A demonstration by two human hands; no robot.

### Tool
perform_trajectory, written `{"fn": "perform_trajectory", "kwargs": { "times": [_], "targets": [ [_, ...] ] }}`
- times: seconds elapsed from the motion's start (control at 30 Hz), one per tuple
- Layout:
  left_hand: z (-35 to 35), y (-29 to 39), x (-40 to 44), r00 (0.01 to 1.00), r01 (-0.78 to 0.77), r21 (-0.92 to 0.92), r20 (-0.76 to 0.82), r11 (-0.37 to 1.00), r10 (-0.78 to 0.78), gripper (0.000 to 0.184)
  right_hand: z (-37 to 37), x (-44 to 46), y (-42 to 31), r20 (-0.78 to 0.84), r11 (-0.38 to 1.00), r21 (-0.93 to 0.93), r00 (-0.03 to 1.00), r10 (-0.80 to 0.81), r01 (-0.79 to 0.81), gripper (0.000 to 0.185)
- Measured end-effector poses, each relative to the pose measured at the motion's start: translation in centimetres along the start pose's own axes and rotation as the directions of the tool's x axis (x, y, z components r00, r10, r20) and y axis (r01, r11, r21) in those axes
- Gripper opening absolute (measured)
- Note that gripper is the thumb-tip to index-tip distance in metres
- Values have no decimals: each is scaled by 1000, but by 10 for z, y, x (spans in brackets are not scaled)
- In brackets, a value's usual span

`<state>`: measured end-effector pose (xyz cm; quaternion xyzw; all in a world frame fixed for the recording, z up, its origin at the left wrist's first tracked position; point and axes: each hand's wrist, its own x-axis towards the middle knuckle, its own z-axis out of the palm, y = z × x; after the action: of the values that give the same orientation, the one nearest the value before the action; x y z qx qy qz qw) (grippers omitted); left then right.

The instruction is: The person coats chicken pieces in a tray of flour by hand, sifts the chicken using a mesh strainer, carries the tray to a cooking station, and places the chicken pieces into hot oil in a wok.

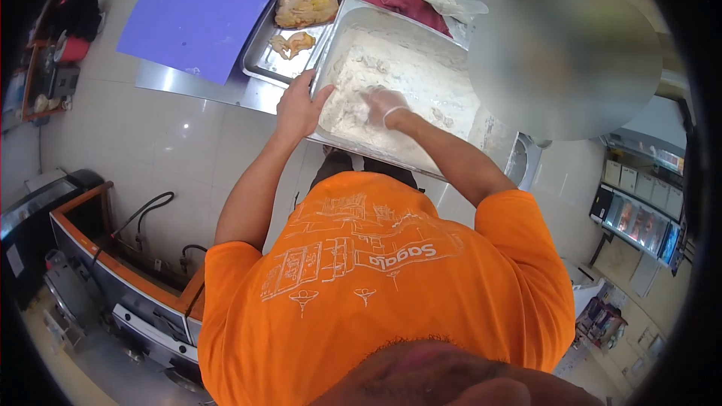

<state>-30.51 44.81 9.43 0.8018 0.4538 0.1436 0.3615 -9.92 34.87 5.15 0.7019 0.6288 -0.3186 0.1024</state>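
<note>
The left hand [301, 110] is clasping the tub [398, 21] by its rim, seemingly for steadying; the right hand [385, 105] is touching white powder [425, 75]; its grip I cannot tell.

- Bright orange fabric T-shirt [391, 278] here, short sleeves [519, 229] at nine and two o'clock!
- White line-drawn buildings [342, 252] across it, pale lettering [410, 256] at the print's three o'clock!
- Dark trousers [390, 171] peeking out at twelve!
- Right hand [380, 105]: pale band [394, 112] circling the wrist!
</note>
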Motion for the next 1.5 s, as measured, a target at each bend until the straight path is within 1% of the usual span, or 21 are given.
{"fn": "perform_trajectory", "kwargs": {
  "times": [0.03,0.13,0.2,0.3,0.33,0.4,0.5,0.57,0.6,0.67,0.7,0.8,0.9,0.97,1.03,1.1,1.2,1.3,1.4,1.47,1.5],
  "targets": [
    [1,-1,-1,1000,-13,-2,-14,1000,13,60,-1,4,6,-87,974,221,994,73,-52,65],
    [-1,2,2,999,-33,-8,-26,999,33,60,-47,8,36,-45,807,542,967,-250,234,65],
    [-1,2,-1,1000,-16,-7,-19,1000,16,60,-50,47,90,169,658,753,966,-195,1,60],
    [-1,3,1,1000,12,4,3,1000,-12,59,-59,100,61,31,975,192,993,110,-114,54],
    [-2,4,1,1000,18,9,9,1000,-18,59,-53,109,48,-92,991,-20,987,130,-132,53],
    [-3,6,2,999,26,14,18,1000,-26,58,-15,86,-4,-318,970,-123,934,160,-208,58],
    [-3,4,2,1000,26,14,14,1000,-26,57,23,48,-11,-195,999,26,980,-42,48,61],
    [1,-1,2,1000,18,12,1,1000,-18,57,26,27,36,-77,905,186,924,-374,382,63],
    [1,0,0,1000,27,6,13,1000,-28,57,16,12,66,-115,862,305,914,-388,404,56],
    [-4,4,2,999,42,-6,29,999,-42,57,1,-10,111,-89,1000,-16,996,22,-24,37],
    [-2,2,1,1000,23,-14,16,1000,-23,57,24,-23,151,-208,979,165,966,154,-121,33],
    [0,0,3,999,39,-9,24,999,-39,58,83,-32,167,141,997,-61,989,-33,42,35],
    [1,-1,2,999,35,-14,22,999,-34,58,59,-49,68,66,935,344,991,-114,85,44],
    [0,1,1,999,36,-10,22,999,-35,58,61,-18,33,36,913,346,969,-245,218,50],
    [-2,4,1,999,30,-12,11,999,-30,59,28,3,-24,42,909,378,977,-207,176,56],
    [-1,0,2,999,30,-8,19,1000,-30,60,19,15,-54,32,849,527,999,8,-24,63],
    [6,-5,5,1000,1,0,11,1000,-1,61,-16,-8,-60,-46,670,742,995,88,-25,72],
    [3,-6,4,1000,-8,-2,8,1000,8,61,-1,13,-21,-149,869,466,983,-107,165,68],
    [-1,1,1,999,33,-20,40,999,-32,61,-60,25,-3,-34,980,139,990,-139,143,70],
    [-2,1,2,1000,16,-14,25,1000,-16,60,-86,23,-11,-52,931,325,986,-159,167,72],
    [3,-4,2,1000,-11,-4,-6,1000,11,60,-86,28,-15,-18,941,291,984,-178,175,73]
  ]
}}
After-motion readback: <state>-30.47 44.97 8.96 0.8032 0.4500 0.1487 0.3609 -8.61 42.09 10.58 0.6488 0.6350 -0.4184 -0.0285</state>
